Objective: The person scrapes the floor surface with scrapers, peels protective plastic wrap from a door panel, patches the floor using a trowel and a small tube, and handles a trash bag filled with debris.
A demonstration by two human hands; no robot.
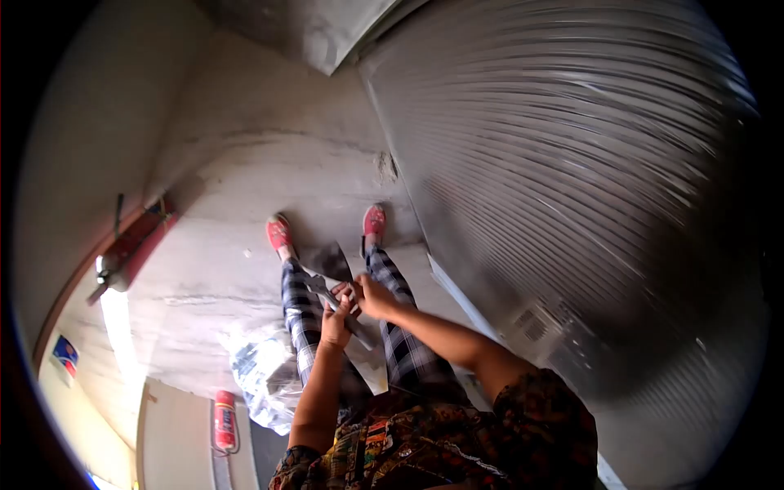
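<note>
Both of my hands are close together in front of my legs. My left hand (336,317) is closed around a grey metal tool (320,287), which slants from upper left to lower right and looks like a wrench. Just right of it, my right hand (367,296) is closed, its fingers by the tool and a dark flat piece (333,261). Whether that piece is held or lies behind the hands, I cannot tell. What my right fingers grip is too small to make out.
Ribbed, plastic-like sheeting (523,163) covers the right side. A clear plastic bag (265,371) lies left of my legs. Red fire extinguishers (224,420) are at the left, one (135,249) farther up. A grey panel edge (335,49) juts in at the top.
</note>
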